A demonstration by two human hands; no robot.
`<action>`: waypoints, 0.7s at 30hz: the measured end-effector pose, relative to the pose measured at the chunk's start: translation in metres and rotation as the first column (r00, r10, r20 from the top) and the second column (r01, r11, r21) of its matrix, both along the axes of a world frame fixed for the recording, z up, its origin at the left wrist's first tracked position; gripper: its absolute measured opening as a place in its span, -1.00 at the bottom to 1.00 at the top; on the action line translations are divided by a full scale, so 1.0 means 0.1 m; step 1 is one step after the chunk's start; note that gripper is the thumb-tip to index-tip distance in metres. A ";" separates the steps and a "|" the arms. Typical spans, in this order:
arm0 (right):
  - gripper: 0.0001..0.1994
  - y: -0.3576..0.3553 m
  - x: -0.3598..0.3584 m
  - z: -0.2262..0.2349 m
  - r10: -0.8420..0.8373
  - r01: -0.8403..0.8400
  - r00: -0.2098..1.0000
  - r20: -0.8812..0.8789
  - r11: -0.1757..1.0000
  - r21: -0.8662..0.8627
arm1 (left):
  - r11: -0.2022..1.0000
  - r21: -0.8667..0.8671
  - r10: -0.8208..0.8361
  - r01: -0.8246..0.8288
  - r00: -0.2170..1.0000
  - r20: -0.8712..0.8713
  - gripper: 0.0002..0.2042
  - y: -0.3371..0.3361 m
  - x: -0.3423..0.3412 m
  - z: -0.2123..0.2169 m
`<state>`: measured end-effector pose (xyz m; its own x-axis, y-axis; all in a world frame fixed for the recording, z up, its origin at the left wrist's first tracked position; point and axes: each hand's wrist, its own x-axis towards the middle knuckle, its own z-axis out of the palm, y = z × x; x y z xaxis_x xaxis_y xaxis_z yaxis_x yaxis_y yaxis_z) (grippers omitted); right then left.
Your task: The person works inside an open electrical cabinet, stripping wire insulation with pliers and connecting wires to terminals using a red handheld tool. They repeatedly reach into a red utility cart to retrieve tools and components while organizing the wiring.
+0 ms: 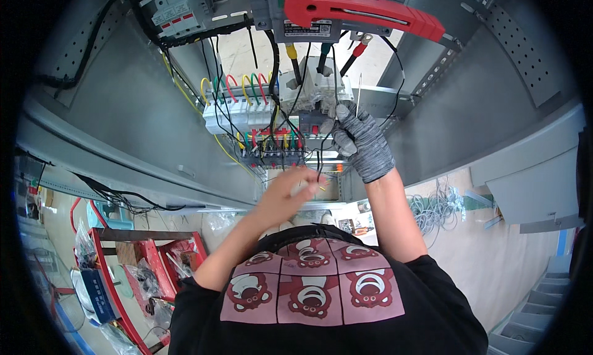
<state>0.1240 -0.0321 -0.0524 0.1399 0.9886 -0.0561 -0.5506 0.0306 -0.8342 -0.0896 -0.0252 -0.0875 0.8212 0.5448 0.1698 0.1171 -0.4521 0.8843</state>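
Observation:
My bare left hand (285, 195) is at the lower front of an open grey cabinet, its thumb and fingertips closed around the end of a thin black wire (319, 162). A small yellow tip shows just by those fingers. My right hand (365, 143), in a grey knitted glove, is curled beside the clear plastic-covered block (320, 86). From its grip a slim metal screwdriver shaft (360, 94) points upward; the handle is hidden in the glove. Black wires pass close to the gloved fingers, and I cannot tell whether they are pinched there.
Above sits a breaker with a red lever (364, 9). Left of my hands are a row of white breakers (241, 113) with coloured wires and a dark terminal block (272, 154). Cabinet walls (494, 123) flank both sides. A red cart (201, 250) stands lower left; coiled cable (435, 210) lies right.

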 end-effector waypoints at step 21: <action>-0.66 -0.39 -0.37 -0.04 -0.143 0.169 0.963 0.229 0.981 -0.097 | 0.930 -0.279 0.314 -0.241 0.914 0.258 -0.86 0.87 1.05 0.88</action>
